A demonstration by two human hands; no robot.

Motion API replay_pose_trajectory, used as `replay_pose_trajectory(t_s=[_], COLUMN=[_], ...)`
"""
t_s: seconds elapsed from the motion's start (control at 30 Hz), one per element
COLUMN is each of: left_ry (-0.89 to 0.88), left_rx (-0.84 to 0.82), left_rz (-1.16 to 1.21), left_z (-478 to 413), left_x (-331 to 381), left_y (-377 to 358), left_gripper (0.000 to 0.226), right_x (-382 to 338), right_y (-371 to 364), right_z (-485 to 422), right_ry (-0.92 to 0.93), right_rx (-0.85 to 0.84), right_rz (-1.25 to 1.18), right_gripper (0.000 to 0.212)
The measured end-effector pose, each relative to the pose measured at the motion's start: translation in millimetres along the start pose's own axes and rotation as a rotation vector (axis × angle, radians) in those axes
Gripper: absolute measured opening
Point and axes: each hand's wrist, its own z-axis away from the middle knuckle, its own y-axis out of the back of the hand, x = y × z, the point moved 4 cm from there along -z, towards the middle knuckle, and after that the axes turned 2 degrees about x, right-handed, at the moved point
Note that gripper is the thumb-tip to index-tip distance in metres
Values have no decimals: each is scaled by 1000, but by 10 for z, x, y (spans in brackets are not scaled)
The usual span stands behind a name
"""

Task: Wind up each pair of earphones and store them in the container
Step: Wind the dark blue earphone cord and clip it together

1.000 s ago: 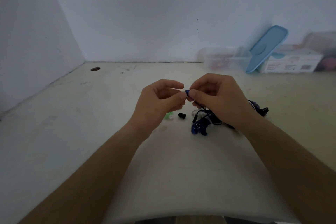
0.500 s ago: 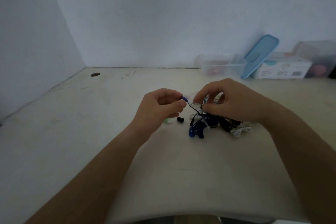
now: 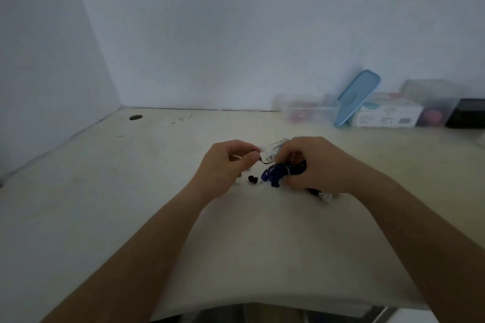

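Note:
A tangled heap of earphones [image 3: 278, 174], dark blue, black and white, lies on the pale table [image 3: 131, 191] at the centre. My left hand [image 3: 225, 165] pinches the end of a dark blue cord between thumb and forefinger, just left of the heap. My right hand [image 3: 315, 165] lies over the heap with curled fingers gripping the dark blue bundle; much of the heap is hidden under it. A loose black earbud [image 3: 252, 179] sits on the table between the hands. The clear container [image 3: 305, 110] stands at the back by the wall.
A light blue lid [image 3: 357, 97] leans against a white box [image 3: 388, 114] at the back right. Further right stand a clear tub [image 3: 433, 102] and a black object [image 3: 469, 113]. A round hole [image 3: 136, 117] marks the table's far left. Walls close the left and back.
My right hand has let go of the cord end, moved right and down, and now grips the bundle on the table. The left hand keeps its pinch on the cord end.

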Motion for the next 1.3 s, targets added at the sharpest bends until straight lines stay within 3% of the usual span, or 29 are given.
replay_pose_trajectory(t_s=[0.3, 0.5, 0.63, 1.0, 1.3], left_ry=[150, 251, 273, 300, 117], left_rx=[-60, -80, -25, 32, 40], left_rz=[315, 807, 936, 810, 267], left_z=[-35, -125, -341, -1569, -2645], left_x=[264, 401, 451, 562, 272], left_y=[-101, -276, -432, -717, -1007], left_gripper=[23, 22, 23, 17, 21], right_x=[19, 75, 198, 970, 1844], right_y=[349, 474, 557, 901, 940], right_z=[-42, -130, -208, -836, -1553], right_ry=[-35, -73, -127, -205, -279], right_rx=[95, 123, 195, 372, 339], right_rz=[-447, -557, -581, -426, -152], right_gripper=[22, 21, 16, 17, 17])
